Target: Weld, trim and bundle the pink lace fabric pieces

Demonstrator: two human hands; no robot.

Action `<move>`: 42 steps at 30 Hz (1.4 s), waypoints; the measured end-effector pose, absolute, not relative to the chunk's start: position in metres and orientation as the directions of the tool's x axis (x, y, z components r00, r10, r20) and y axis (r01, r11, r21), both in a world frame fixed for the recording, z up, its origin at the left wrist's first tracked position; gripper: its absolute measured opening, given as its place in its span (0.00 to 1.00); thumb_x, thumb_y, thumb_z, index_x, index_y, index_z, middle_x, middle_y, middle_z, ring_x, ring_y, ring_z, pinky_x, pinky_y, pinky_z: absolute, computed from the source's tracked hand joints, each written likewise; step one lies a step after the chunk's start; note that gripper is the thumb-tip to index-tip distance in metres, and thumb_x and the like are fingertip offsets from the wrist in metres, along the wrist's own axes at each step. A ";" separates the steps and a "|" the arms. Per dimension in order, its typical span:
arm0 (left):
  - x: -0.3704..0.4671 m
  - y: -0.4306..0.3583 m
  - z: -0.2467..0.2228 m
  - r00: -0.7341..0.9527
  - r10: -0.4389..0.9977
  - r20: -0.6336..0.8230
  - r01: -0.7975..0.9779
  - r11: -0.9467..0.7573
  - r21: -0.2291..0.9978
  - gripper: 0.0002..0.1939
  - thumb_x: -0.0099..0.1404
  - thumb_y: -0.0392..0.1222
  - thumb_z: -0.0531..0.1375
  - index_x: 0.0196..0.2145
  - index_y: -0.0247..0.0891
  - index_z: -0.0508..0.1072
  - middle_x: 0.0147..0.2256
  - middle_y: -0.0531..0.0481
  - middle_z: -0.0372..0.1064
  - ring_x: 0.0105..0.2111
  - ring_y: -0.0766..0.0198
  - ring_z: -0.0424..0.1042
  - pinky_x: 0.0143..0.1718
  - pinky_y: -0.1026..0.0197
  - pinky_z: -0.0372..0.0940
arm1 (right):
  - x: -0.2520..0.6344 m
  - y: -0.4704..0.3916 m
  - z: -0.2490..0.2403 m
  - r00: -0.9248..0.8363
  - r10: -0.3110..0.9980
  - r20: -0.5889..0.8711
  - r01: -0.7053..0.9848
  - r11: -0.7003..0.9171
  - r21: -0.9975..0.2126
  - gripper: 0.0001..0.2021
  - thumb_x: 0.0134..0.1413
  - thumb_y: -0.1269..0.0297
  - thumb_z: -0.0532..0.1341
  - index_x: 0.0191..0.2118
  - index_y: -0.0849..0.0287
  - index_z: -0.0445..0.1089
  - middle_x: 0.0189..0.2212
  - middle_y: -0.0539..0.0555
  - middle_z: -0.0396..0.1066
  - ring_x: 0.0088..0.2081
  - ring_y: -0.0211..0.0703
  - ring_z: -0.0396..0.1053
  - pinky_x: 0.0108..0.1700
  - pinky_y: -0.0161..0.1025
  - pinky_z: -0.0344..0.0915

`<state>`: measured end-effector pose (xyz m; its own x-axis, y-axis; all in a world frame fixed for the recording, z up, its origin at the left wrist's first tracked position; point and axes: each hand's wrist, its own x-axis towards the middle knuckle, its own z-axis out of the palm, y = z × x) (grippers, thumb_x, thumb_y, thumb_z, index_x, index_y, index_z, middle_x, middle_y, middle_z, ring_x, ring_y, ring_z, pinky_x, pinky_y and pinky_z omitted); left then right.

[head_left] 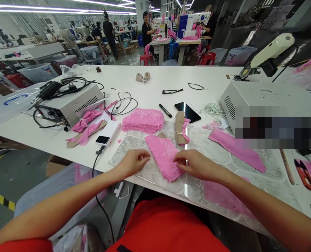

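Observation:
A pink lace piece lies on a clear glass plate at the near edge of the white table. My left hand rests at its left edge, fingers curled and pinched together. My right hand pinches the lace's right edge. Behind the piece sits a stack of pink lace. A brown paper template with a pink strip lies upright of it. Another pink strip lies to the right on the plate.
A white power bank, black marker and phone lie behind. Grey control boxes stand at left and right. Red thread snips lie far right. Other workers stand at sewing tables in the background.

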<state>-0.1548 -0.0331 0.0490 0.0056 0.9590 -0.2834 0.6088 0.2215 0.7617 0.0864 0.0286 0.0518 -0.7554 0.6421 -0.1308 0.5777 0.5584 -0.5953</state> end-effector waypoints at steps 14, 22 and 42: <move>-0.186 0.042 0.026 0.359 0.933 0.030 0.835 -0.335 0.437 0.17 0.62 0.46 0.54 0.45 0.38 0.73 0.42 0.45 0.67 0.40 0.58 0.69 0.46 0.57 0.64 | 0.093 -0.015 0.041 -0.852 0.518 0.069 0.453 0.799 -0.396 0.09 0.52 0.70 0.60 0.41 0.59 0.71 0.39 0.58 0.70 0.40 0.45 0.67 0.42 0.40 0.64; -0.197 0.044 0.021 0.380 0.921 0.082 0.875 -0.387 0.290 0.21 0.63 0.54 0.52 0.45 0.38 0.74 0.40 0.45 0.67 0.36 0.59 0.70 0.41 0.57 0.65 | 0.102 0.006 0.012 -0.839 0.487 0.244 0.437 0.869 -0.232 0.07 0.56 0.71 0.55 0.35 0.61 0.71 0.38 0.57 0.72 0.39 0.44 0.65 0.43 0.40 0.60; -0.194 0.034 0.040 0.477 0.876 -0.067 0.826 -0.421 0.374 0.22 0.63 0.56 0.52 0.43 0.39 0.74 0.41 0.46 0.67 0.30 0.64 0.69 0.35 0.61 0.64 | 0.146 0.055 0.039 -0.738 0.615 0.277 0.364 0.709 -0.603 0.11 0.54 0.71 0.57 0.42 0.59 0.72 0.44 0.58 0.71 0.44 0.43 0.69 0.46 0.42 0.68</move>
<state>-0.1937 0.0344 0.0397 0.4768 0.8765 -0.0669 0.8263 -0.4209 0.3741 0.1464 0.0551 0.0389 -0.7382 0.6149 0.2774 0.3641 0.7094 -0.6034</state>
